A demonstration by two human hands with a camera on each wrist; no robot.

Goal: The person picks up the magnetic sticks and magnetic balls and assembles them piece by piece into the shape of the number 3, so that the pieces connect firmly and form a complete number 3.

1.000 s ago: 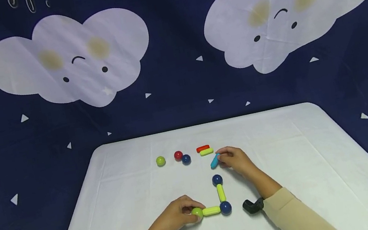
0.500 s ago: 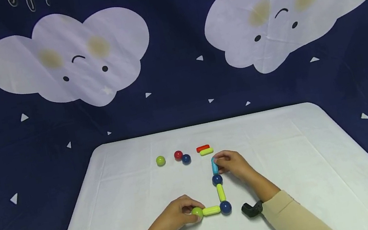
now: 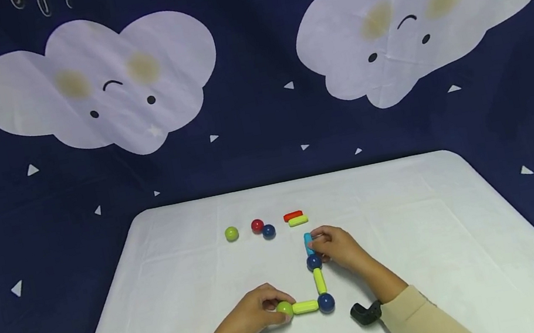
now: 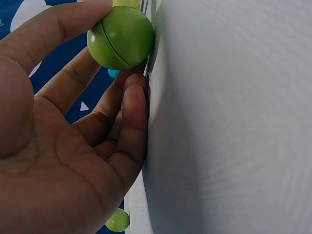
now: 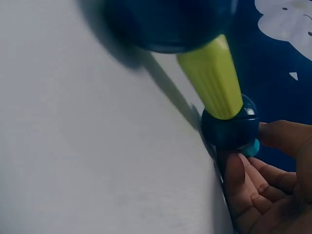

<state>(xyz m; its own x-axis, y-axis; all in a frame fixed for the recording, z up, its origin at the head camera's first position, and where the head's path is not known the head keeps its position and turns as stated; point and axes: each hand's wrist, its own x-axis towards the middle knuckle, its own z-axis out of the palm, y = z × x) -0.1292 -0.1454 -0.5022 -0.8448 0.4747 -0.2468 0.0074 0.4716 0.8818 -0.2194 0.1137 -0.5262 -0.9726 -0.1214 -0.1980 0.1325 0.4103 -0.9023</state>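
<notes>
My left hand (image 3: pixel 255 313) pinches a green ball (image 4: pixel 122 38) between thumb and fingers at the left end of a joined chain on the table. From that ball a yellow-green rod (image 3: pixel 305 307) runs right to a blue ball (image 3: pixel 326 303). A second yellow-green rod (image 5: pixel 213 78) leads away from there to another blue ball (image 3: pixel 314 262). At the far end my right hand (image 3: pixel 337 246) pinches a light blue rod (image 3: pixel 308 242), which meets that farther blue ball. In the right wrist view the balls and fingers mostly hide the light blue rod.
Behind the chain lie a loose green ball (image 3: pixel 231 233), a red ball (image 3: pixel 257 226) and a blue ball (image 3: pixel 269 231). To their right, a red rod (image 3: pixel 293 216) touches a yellow-green rod (image 3: pixel 299 221). A dark cloud-printed cloth (image 3: pixel 265 155) hangs behind the white table (image 3: pixel 184 276).
My right hand has brought the light blue rod toward me and turned it from slanted to in line, its near end now at the farther blue ball. The left hand stays on the green ball.
</notes>
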